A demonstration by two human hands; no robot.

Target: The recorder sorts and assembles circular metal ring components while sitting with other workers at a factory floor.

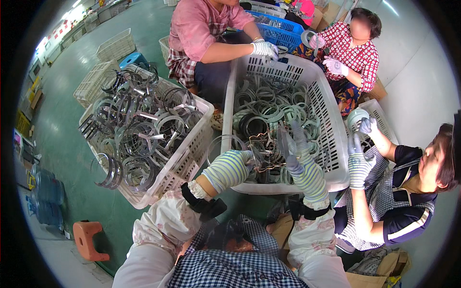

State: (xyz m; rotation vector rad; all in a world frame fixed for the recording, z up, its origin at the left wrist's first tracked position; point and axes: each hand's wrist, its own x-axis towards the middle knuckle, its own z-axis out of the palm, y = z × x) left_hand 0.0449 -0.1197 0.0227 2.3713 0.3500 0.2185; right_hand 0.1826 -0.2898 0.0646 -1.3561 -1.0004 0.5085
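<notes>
My left hand [227, 170], in a green-striped glove, is closed on a thin metal ring [220, 138] at the near edge of the large white basket [339, 165]. My right hand [307, 175], gloved alike, has its fingers stretched out and apart, pointing away from me. A grey band [283, 142] shows beside its fingertips; whether they touch it I cannot tell. Between my hands is a copper-coloured wavy wire piece [261, 138], over the loose grey rings [269, 115] in the basket. What bears the wire piece is hidden.
To the left, a second white basket [180, 168] is heaped with metal ring clamps [139, 129]. Three co-workers in gloves sit around the large basket: one person [204, 36] far side, one [353, 55] far right, one [384, 201] near right. An orange stool [89, 240] stands lower left.
</notes>
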